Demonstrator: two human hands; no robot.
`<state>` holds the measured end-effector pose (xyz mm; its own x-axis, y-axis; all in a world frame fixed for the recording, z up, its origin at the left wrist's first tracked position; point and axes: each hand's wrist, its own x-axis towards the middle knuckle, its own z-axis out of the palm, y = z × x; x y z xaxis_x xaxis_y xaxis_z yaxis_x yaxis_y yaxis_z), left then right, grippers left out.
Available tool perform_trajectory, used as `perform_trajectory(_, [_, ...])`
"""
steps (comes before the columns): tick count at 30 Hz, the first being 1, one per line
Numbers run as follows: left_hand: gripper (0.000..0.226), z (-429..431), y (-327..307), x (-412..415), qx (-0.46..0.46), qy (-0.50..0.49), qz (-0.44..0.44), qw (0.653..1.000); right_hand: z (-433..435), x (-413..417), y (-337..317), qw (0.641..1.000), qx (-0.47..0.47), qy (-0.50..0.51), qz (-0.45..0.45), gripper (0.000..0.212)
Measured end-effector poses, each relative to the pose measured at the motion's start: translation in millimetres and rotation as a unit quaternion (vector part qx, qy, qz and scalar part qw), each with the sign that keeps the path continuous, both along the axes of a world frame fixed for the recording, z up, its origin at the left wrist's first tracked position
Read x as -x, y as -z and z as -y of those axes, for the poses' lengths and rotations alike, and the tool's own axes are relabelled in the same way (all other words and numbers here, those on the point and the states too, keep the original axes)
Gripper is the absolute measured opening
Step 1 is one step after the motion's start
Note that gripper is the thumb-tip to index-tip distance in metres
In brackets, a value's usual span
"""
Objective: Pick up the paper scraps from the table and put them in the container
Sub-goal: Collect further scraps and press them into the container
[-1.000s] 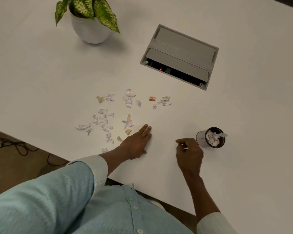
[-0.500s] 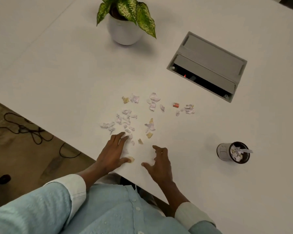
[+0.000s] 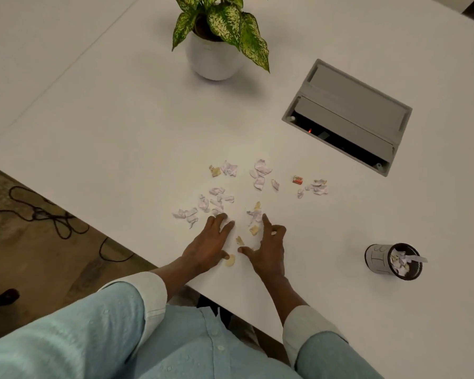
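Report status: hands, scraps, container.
Left hand flat, open; right hand open, empty. Paper scraps mostly on the table. Container right, part-filled. Path clear.

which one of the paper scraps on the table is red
The small red scrap, lying between the central pale scraps and the little cluster farther right. The others are pale lilac or tan.

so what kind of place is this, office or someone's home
Most likely an office or meeting room. The large white table has a built-in grey cable and power box set into its top, a potted plant as decor, and loose cables on the floor beside it.
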<state>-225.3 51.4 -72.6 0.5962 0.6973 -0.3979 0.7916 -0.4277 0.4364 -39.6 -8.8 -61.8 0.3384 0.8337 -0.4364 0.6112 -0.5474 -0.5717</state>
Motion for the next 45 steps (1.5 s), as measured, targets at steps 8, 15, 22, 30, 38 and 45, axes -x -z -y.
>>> perform_trajectory(8, [0.036,-4,3,-1,-0.035,0.013,0.036,0.999,-33,7,-2,0.996,0.020,-0.051,0.071,0.089])
perform_trajectory(15, [0.016,-8,5,-7,-0.018,-0.048,0.073,0.996,-30,12,6,0.995,-0.026,-0.047,0.079,0.018])
perform_trajectory(22, [0.009,-6,5,-19,0.022,-0.125,0.103,0.987,-16,6,11,0.997,-0.023,0.052,0.042,0.014])
perform_trajectory(30, [0.019,3,-16,-57,0.043,-0.223,0.196,0.954,34,-38,-4,0.974,-0.084,0.211,-0.024,0.015])
perform_trajectory(38, [0.025,26,-61,-160,0.060,-0.197,0.298,0.932,78,-109,-57,0.930,-0.154,0.333,-0.034,0.020])
perform_trajectory(45, [0.016,53,-98,-277,0.099,-0.125,0.354,0.922,105,-193,-95,0.890,-0.174,0.421,0.021,0.010])
